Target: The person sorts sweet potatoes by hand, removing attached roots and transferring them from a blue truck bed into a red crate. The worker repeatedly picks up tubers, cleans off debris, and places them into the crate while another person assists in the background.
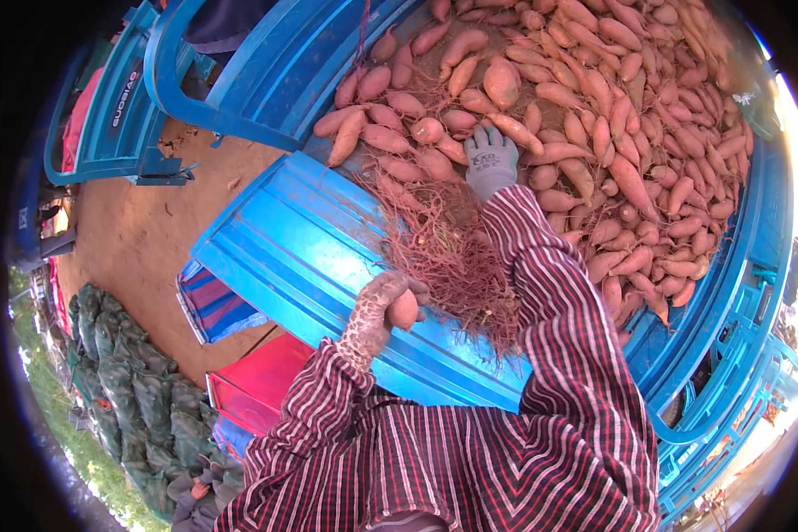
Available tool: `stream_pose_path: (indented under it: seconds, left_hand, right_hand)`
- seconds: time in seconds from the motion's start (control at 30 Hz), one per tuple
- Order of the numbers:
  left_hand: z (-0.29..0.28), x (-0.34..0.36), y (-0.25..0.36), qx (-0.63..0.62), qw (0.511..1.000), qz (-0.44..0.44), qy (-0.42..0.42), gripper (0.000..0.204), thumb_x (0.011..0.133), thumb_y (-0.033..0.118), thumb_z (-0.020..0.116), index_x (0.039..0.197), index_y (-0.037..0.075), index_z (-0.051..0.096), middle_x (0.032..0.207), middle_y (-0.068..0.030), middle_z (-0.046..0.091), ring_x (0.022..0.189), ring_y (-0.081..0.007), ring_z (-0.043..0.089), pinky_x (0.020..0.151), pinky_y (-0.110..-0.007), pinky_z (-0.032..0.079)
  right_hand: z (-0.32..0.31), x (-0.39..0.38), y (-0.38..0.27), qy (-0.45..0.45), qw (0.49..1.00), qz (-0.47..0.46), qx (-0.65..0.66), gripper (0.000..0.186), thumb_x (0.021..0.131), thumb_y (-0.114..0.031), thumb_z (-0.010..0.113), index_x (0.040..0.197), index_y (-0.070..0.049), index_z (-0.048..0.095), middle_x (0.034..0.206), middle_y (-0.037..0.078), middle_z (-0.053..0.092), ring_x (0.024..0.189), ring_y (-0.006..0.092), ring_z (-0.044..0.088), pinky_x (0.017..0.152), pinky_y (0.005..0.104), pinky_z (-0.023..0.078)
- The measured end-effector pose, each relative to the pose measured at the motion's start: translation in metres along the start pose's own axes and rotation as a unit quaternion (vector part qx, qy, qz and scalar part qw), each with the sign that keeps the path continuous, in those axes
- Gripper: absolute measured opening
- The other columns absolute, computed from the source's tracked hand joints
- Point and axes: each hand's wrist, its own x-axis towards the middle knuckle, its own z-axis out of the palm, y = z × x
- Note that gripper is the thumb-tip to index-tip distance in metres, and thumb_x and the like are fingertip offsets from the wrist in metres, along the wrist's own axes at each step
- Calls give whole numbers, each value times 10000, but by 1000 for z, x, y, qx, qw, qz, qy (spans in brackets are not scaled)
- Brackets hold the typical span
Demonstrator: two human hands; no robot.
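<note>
My left hand (369, 321), in a patterned, soil-stained glove, is closed around a sweet potato (402, 310) above the blue metal side panel (284, 239). My right hand (490, 160), in a grey glove, reaches into the big heap of sweet potatoes (634, 182). Its fingers are stretched out over the heap's near left part, touching the tubers there, and I see nothing gripped in them. A tangle of thin reddish roots (452, 262) lies between my two hands, at the panel's edge.
Blue metal rails (230, 115) rim the truck bed, with another blue frame (120, 115) at the far left. Below the panel hang a red box-like container (257, 381) and a striped blue one (217, 301). Filled green mesh sacks (137, 390) stand on the ground at left; a person sits near them.
</note>
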Motion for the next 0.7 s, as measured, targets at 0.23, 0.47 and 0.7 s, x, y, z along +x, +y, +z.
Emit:
stream_pose_path:
  seconds: [0.23, 0.47, 0.7]
  left_hand:
    - [-1, 23, 4, -65, 997, -25, 30, 341, 981, 329, 533, 1025, 2, 619, 1052, -184, 675, 893, -294, 687, 755, -433, 588]
    - [18, 41, 9, 38, 999, -17, -29, 515, 929, 238, 599, 1357, -25, 481, 1155, -155, 652, 947, -259, 675, 782, -361, 567]
    - [30, 50, 12, 77, 996, 42, -22, 531, 901, 349, 671, 1272, -5, 532, 1190, -85, 605, 1032, -184, 589, 908, -326, 484]
  right_hand:
    - [-29, -57, 9, -52, 873, 110, 471, 425, 859, -365, 646, 1186, -96, 610, 1188, 101, 617, 1057, 248, 594, 863, 384, 481]
    - [-100, -140, -15, -201, 504, 234, 807, 497, 898, -330, 658, 1274, -24, 546, 1022, 100, 665, 804, 141, 629, 665, 305, 504]
    - [-140, -143, -31, 27, 843, -86, 531, 527, 802, -99, 732, 1299, -61, 563, 1205, 179, 644, 1030, 330, 645, 845, 404, 531]
